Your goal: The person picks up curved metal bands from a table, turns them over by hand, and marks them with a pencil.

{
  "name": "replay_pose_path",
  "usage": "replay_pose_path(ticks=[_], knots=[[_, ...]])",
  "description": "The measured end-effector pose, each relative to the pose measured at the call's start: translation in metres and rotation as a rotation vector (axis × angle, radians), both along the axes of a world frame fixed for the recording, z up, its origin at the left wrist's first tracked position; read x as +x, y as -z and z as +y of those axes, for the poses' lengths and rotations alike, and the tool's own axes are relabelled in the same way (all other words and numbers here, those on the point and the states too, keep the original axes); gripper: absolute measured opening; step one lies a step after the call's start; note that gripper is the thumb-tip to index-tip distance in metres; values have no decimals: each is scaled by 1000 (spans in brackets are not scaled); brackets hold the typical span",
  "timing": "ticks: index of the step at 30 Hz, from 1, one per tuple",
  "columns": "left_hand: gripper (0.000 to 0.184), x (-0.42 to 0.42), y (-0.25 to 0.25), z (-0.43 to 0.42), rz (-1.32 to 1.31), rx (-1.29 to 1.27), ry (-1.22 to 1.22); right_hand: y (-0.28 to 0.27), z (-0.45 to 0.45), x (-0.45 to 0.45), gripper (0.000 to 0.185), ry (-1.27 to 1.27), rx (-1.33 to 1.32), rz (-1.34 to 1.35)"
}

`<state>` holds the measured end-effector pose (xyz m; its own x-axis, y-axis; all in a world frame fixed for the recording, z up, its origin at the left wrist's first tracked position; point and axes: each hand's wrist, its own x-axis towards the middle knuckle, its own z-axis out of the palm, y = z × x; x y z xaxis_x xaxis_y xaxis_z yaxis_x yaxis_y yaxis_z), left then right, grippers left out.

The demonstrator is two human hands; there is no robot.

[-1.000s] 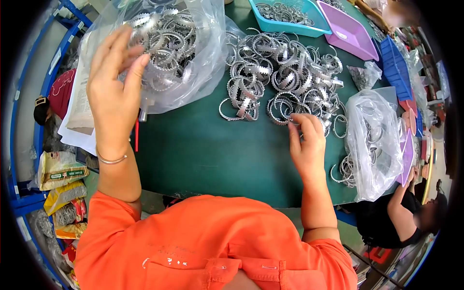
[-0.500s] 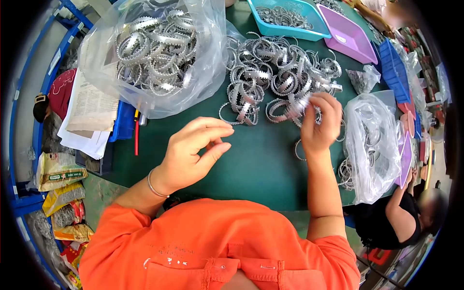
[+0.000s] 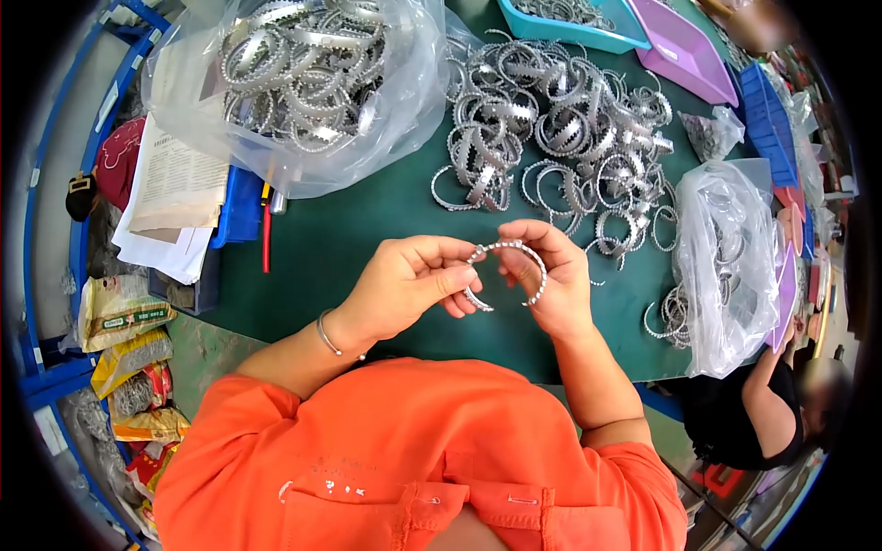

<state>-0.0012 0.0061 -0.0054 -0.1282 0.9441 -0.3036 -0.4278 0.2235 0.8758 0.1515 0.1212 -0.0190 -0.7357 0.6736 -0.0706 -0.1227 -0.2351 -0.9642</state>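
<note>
An open, C-shaped metal ring (image 3: pixel 505 244) with toothed edges is held up between my two hands, its gap facing down toward me. My left hand (image 3: pixel 409 283) pinches its left side between thumb and fingers. On the other side, the fingers of my right hand (image 3: pixel 559 285) are closed around the ring's right part. Just beyond my hands lies a loose pile of similar toothed rings (image 3: pixel 570 129) on the green table (image 3: pixel 303 312). More of them fill a clear plastic bag (image 3: pixel 404 119) at the upper left.
A turquoise basket (image 3: pixel 574 32) and a purple tray (image 3: pixel 684 60) stand at the back. A second plastic bag (image 3: pixel 726 321) with rings lies at the right. Papers (image 3: pixel 179 193) and a red pen (image 3: pixel 266 241) are at the left. Another person (image 3: pixel 735 418) sits at the right.
My right hand has come back from the pile toward my chest, bringing a ring. My left hand has moved right and now grips that ring too. The view has shifted slightly.
</note>
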Motion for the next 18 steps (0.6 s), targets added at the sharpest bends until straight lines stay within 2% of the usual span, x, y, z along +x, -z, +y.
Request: replay_pose_path(ticks=[1,4,18], knots=[[21,0,-1,-1,-9,-18,-32,-1,-1,3,15,26,-127,-99],[21,-3,5,-4,32,4,-85,5,4,15,18,38,-185,-51],[23,-3,8,-7,13,-21,-74,-13,2,23,23,-40,-321,-74]])
